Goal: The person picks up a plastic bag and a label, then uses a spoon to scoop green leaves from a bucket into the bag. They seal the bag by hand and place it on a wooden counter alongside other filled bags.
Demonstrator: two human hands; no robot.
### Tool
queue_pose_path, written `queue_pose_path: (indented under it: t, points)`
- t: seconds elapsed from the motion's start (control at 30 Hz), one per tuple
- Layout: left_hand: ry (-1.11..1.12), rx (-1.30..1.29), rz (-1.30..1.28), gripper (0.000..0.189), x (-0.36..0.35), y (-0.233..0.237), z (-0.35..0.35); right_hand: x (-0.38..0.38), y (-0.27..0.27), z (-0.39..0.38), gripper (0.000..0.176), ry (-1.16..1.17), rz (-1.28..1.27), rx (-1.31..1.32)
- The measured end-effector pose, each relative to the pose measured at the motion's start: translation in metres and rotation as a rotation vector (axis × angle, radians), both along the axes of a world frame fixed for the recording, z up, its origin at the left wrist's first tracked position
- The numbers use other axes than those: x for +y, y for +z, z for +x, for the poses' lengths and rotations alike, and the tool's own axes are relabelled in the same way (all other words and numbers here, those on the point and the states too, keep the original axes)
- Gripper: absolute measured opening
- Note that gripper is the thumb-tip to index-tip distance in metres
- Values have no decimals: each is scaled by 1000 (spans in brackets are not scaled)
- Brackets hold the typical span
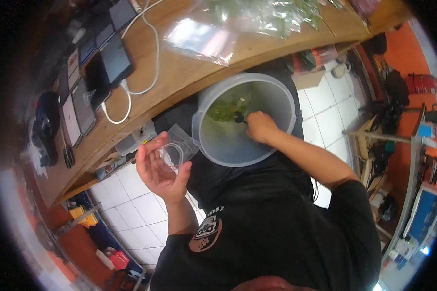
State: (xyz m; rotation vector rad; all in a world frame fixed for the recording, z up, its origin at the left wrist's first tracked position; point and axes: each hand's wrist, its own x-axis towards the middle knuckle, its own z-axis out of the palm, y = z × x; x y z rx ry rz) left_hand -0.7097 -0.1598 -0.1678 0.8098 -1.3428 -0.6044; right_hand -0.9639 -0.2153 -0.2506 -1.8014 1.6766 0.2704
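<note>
A large translucent plastic tub [280, 97] rests tilted on the lap, with green shredded leafy material [223, 109] inside it. My right hand [261, 127] is inside the tub's opening, closed round the handle of a black utensil [239, 117], whose head is at the edge of the green material. Left of the tub, my left hand [162, 169] holds a small clear plastic bag [182, 140], its mouth spread between the thumb and the fingers. Nothing can be made out inside the bag.
A wooden table [179, 72] spans the top left, bearing several phones [115, 58], a white cable [156, 48], scissors [68, 156] and clear plastic packets [201, 39]. White floor tiles [325, 121] show on both sides. Shelving [412, 169] stands at the right.
</note>
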Motion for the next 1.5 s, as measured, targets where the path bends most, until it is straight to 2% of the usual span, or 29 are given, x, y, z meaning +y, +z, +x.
queue_pose_path:
  t: [0.2,0.27,0.3,0.37,0.47,0.5,0.6,0.63,0.67,0.73,0.87,0.93,1.07,1.13,1.17,1.23,1.27,1.33,1.37,1.43,1.47,1.5]
  points:
    - [11,44,50,95,6,-6,3,-19,10,-20,20,-12,-86,-129]
    - [-4,44,56,95,7,-6,1,-27,26,-15,20,-216,143,-375]
    - [-9,47,61,95,6,-6,1,-29,19,-11,20,-222,140,-380]
    - [-27,43,55,94,6,-5,-2,-29,-5,0,30,-168,-377,-330]
    - [-45,35,53,94,5,-2,-7,-32,-15,24,27,-302,-512,-461]
    - [-46,32,58,93,5,0,-9,-33,-20,30,32,-267,-502,-476]
    - [-36,13,58,89,5,2,-15,-23,-45,49,32,-153,-587,-486]
    - [-36,10,58,89,5,2,-15,-17,-43,48,31,-105,-401,-439]
    - [-39,9,62,89,5,1,-14,-12,-40,44,31,-104,-401,-441]
    - [-34,10,69,89,6,-1,-14,-6,-35,34,28,-73,-60,-248]
    - [-57,-14,71,92,3,-8,-12,-10,-12,16,24,-77,-105,-187]
    - [-77,-22,85,94,4,-8,-12,-18,-5,16,21,-111,-462,-341]
    - [-90,-17,60,94,2,-3,-16,-32,-24,23,21,-133,-511,-353]
    - [-91,-19,31,95,-1,0,-13,-22,-27,19,21,12,-318,-239]
    - [-81,-15,20,92,-1,2,-13,-20,-29,18,21,17,-317,-238]
    - [-69,-6,17,90,-1,1,-12,-17,-4,14,22,-45,-94,-94]
    - [-71,2,31,90,-2,0,-12,-20,4,13,22,-46,-89,-92]
    - [-88,6,47,90,-3,-1,-15,-31,12,18,25,-124,-395,-268]
    - [-87,20,65,90,-2,0,-18,-37,0,26,25,-138,-395,-271]
    - [-101,24,81,90,-2,3,-20,-44,-29,42,25,-256,-746,-375]
    - [-90,11,60,91,-3,3,-20,-41,-39,41,25,-270,-751,-377]
    - [-78,0,38,91,-4,4,-19,-36,-39,39,24,-159,-581,-364]
